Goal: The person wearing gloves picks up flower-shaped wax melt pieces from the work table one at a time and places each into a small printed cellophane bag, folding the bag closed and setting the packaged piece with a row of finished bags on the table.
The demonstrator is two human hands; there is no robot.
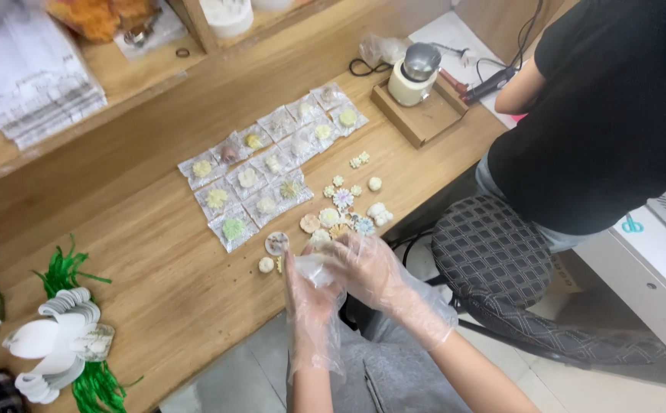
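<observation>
The big wooden table [157, 252] fills most of the view. At 3 o'clock another person in a black top [616, 107] sits on a round padded stool [493, 245], turned away.

In the middle of the table lie rows of small clear bags [264, 172], each with 1 little flower shape inside. They lie flat, side by side, so it looks like each one is easy to see. Just toward 4 o'clock from them sit loose little flower shapes [344, 203], close to the hands.

At 8 o'clock is a pile of white paper shapes [50, 344] on green stringy stuff [92, 382].

At 6 o'clock, both hands wear loose plastic gloves and meet at the table's edge. The left hand [310, 287] points up, fingers curled around a small clear bag [318, 269]. The right hand [371, 271] comes in from the side, fingers pinched on the same bag.
</observation>
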